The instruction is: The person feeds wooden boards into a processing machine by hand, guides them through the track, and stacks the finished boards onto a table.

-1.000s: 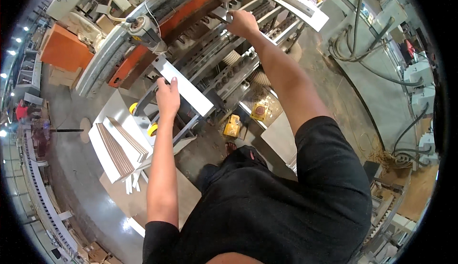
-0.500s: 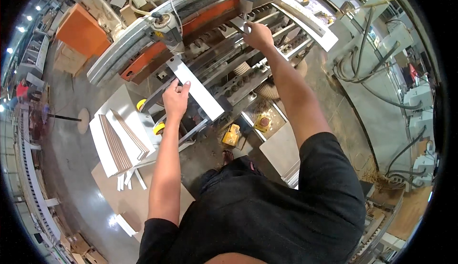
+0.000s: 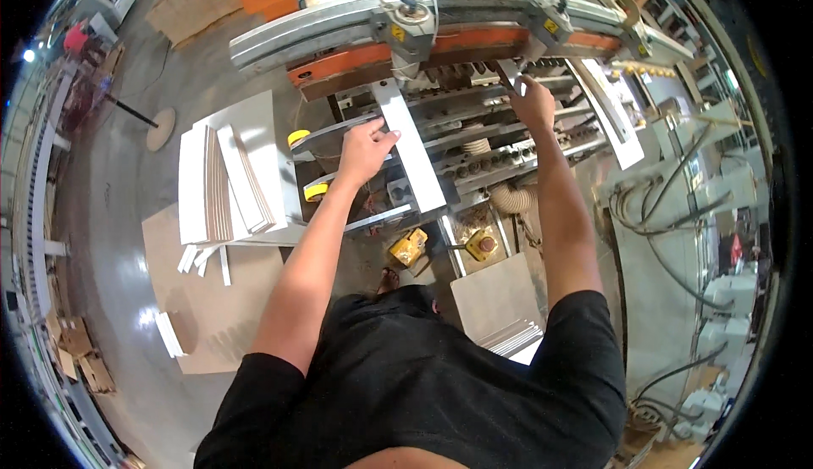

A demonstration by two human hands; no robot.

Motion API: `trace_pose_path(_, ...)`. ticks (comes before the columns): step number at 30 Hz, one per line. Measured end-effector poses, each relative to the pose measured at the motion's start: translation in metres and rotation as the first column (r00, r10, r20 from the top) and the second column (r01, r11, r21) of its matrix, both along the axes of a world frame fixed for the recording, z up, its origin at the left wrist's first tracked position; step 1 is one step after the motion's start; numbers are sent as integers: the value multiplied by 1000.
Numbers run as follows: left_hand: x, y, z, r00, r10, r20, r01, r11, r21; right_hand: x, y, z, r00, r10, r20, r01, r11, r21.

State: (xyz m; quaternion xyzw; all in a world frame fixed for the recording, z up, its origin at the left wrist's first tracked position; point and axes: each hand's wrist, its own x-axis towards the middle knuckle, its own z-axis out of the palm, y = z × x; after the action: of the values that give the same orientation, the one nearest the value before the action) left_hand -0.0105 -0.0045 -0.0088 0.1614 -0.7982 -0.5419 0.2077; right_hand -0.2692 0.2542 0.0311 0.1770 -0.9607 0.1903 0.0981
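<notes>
A long white board (image 3: 410,149) lies across the machine's rails, its far end under a drill head. My left hand (image 3: 366,154) is at its left edge, thumb apart over the board and the other fingers partly curled; it touches the board without a visible grip. Further right, my right hand (image 3: 535,106) reaches across the rails. Its thumb and index finger close at the near end of a narrow dark-looking strip (image 3: 508,72), whose far part runs under the machine beam. Most of that hand's other fingers are hidden.
Drill heads hang from the curved metal beam (image 3: 322,35). Another white board (image 3: 622,134) lies at the right. Stacked white panels (image 3: 199,185) stand on the left. Yellow control boxes (image 3: 410,247) sit low in front, near more panels (image 3: 495,295). Cables (image 3: 652,206) loop along the right.
My view has turned, so the machine and stacks appear shifted. My left hand stays at the white board's edge. The strip at my right hand now looks darker and tilted.
</notes>
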Motion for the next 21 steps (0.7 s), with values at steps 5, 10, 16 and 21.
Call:
trace_pose_path(5, 8, -3, 8, 999, -18, 29, 19, 999, -39, 7, -7, 1, 1000, -9, -17, 9, 999, 34)
trace_pose_path(10, 8, -2, 4, 1000, -8, 22, 9, 998, -63, 9, -8, 2, 1000, -28, -10, 28, 999, 39)
trace_pose_path(16, 3, -5, 3, 998, -28, 63, 34, 995, -98, -2, -4, -3, 1000, -6, 16, 6, 999, 37)
trace_pose_path(21, 6, -4, 5, 998, -9, 65, 14, 998, -68, 4, -8, 3, 1000, -6, -7, 6, 1000, 30)
